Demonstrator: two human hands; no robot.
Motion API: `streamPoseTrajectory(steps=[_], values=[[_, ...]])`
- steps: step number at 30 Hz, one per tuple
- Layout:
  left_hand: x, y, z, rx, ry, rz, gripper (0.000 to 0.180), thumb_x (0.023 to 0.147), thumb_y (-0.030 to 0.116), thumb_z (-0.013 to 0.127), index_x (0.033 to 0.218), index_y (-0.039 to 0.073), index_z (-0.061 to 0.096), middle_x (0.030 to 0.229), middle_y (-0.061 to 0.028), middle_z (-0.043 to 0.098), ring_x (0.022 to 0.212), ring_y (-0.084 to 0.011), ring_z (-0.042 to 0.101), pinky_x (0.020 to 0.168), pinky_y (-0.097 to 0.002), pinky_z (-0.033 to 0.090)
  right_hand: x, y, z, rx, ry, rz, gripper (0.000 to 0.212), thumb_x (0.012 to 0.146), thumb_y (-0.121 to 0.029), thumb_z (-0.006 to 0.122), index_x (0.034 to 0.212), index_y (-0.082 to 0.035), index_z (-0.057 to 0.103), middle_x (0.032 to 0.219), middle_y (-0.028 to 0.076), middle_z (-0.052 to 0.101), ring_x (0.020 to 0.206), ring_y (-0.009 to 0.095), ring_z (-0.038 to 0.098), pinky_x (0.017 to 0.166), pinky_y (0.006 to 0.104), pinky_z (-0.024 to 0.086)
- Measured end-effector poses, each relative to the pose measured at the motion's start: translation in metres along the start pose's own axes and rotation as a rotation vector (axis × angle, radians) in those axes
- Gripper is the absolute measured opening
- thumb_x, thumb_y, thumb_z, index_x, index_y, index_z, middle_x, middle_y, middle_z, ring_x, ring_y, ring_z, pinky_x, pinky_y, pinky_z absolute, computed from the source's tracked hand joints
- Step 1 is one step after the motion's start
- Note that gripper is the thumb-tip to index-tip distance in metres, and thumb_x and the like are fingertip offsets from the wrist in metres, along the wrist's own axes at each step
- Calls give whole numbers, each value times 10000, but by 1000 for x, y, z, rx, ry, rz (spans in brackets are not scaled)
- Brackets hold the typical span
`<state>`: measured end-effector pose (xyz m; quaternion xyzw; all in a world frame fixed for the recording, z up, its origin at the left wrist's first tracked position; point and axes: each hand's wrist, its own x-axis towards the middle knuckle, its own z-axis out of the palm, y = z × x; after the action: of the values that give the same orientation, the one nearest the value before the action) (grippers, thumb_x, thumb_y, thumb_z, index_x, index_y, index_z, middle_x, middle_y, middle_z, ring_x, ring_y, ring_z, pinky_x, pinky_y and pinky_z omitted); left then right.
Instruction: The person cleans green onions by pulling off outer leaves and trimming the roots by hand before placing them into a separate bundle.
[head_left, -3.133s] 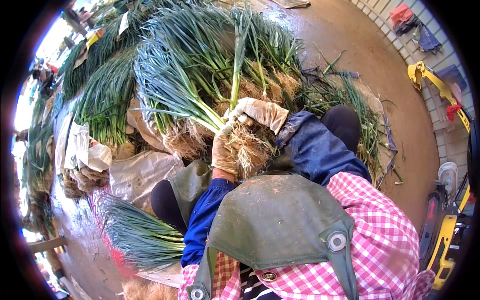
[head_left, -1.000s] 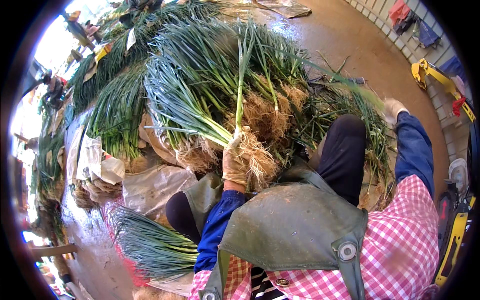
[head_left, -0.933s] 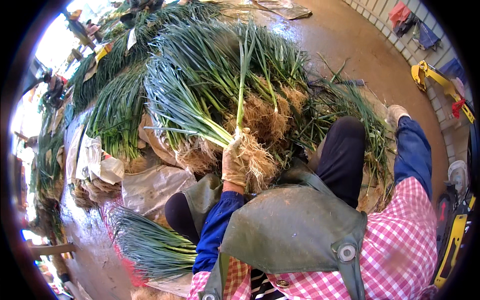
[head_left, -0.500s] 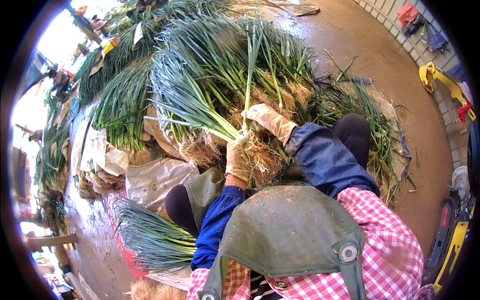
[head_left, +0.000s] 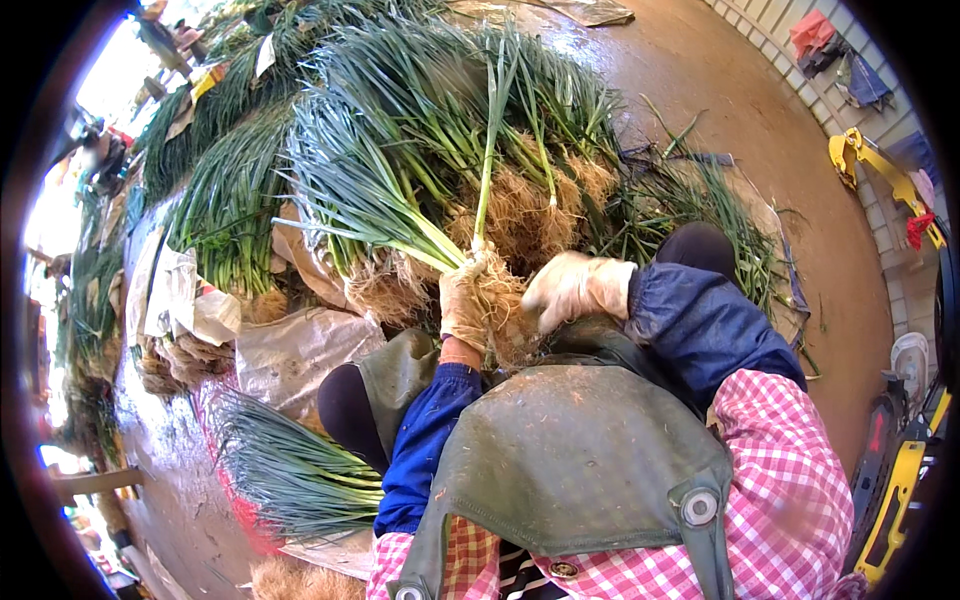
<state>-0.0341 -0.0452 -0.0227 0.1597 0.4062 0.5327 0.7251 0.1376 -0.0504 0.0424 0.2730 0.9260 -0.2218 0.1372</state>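
My left hand (head_left: 463, 305), in a tan work glove, is closed around the root end of a bunch of green onions (head_left: 425, 235). Their long blue-green leaves fan out to the upper left, and one pale stalk (head_left: 486, 190) stands up above the hand. Shaggy roots (head_left: 510, 315) hang beside that hand. Just to the right of these roots is my right hand (head_left: 578, 290), gloved too and apart from the bunch. Its fingers look bent but blurred, so whether they hold anything is unclear. A large heap of green onions (head_left: 400, 95) lies beyond both hands.
Loose leaves (head_left: 725, 235) lie on a sheet at the right. More onion bundles (head_left: 235, 205) stand at the left, near plastic sheeting (head_left: 305, 360). Another bundle (head_left: 290, 465) rests by my left knee. A yellow-framed tool (head_left: 900, 490) stands near the tiled wall at far right.
My right hand has left the upright stalk and moved down and to the right. My left hand keeps its hold on the bunch and has shifted slightly left in view.
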Motion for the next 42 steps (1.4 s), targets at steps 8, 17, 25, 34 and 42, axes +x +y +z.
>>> streamPoseTrajectory(steps=[8, 17, 25, 34, 42], values=[[12, -9, -13, 302, 72, 71, 125, 795, 92, 610, 842, -24, 609, 641, -59, 606, 420, -160, 551, 359, -263, 431, 63, 14, -52, 110, 316, 590, 387, 822, -439, 603, 1016, -107, 647, 895, 82, 689, 824, 261, 666, 683, 403, 515], [13, -14, -14, 308, 107, 85, 137, 747, 39, 651, 871, -9, 620, 708, -42, 616, 548, -155, 582, 480, -275, 462, 83, 28, -21, -1, 457, 291, 115, 820, -182, 581, 877, -101, 640, 718, 47, 658, 670, 231, 662, 584, 391, 509], [-6, 2, 11, 30, -98, 24, 378, 808, -22, 568, 1186, -16, 547, 824, -68, 611, 614, -112, 593, 487, -186, 509, 1, 43, 16, 306, -445, 445, 419, 821, -325, 648, 1148, -67, 606, 976, 100, 675, 839, 186, 657, 694, 342, 526], [-12, 7, 12, 49, -282, -116, 407, 831, 30, 593, 1222, -64, 530, 800, -32, 625, 505, -92, 579, 426, -182, 492, 65, 70, -23, 1758, 1075, 367, 326, 956, -319, 521, 1082, -23, 569, 787, 97, 673, 636, 172, 643, 559, 243, 521], [-2, -26, -33, 48, -181, 31, 239, 897, 88, 567, 1102, -34, 585, 902, -98, 659, 740, -172, 638, 597, -278, 527, 104, 33, -18, 498, 882, 572, 516, 890, -573, 513, 1081, -105, 617, 833, 94, 654, 727, 185, 624, 618, 341, 486]])
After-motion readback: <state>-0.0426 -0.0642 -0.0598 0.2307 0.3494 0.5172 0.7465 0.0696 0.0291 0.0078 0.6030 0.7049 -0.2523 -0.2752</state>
